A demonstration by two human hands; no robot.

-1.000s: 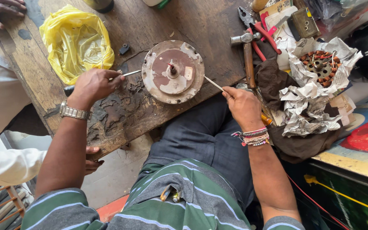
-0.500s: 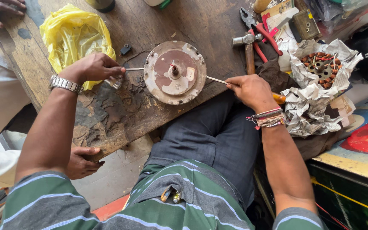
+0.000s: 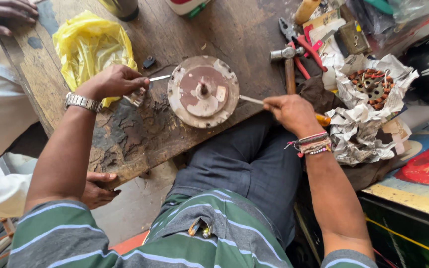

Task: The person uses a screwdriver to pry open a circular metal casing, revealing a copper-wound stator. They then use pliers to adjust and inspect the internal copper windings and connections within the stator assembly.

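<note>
Both hands have shifted a little since the earlier frames: the left hand point(image 3: 115, 82) now sits further from the body, higher over the board, and the right hand point(image 3: 291, 111) has come a bit closer to the disc. The left hand is closed around a thin metal tool point(image 3: 159, 78) whose tip reaches the left edge of the round motor cover point(image 3: 203, 91). The right hand is closed around a screwdriver with an orange handle point(image 3: 323, 119), and its shaft point(image 3: 250, 100) touches the right edge of the same cover. This cover lies flat on the worn wooden board point(image 3: 140, 134), with a short shaft standing up in its middle.

I judge that the main risk is slipping. Both tools press on the rim from opposite sides, so if one tip jumps off, it can go toward the other hand or toward the person's lap just below the board. The cover is not clamped, so uneven force could tilt it or push it off the near edge.

Another person's hand point(image 3: 98, 188) holds the underside of the board near the front corner, and a slipped tool or a falling cover could strike it. A hammer point(image 3: 288, 62) and red-handled pliers point(image 3: 304, 44) lie just beyond the cover, and a copper-wound stator point(image 3: 373, 87) rests on crumpled newspaper to the right. A yellow plastic bag point(image 3: 88, 49) lies at the left.
</note>
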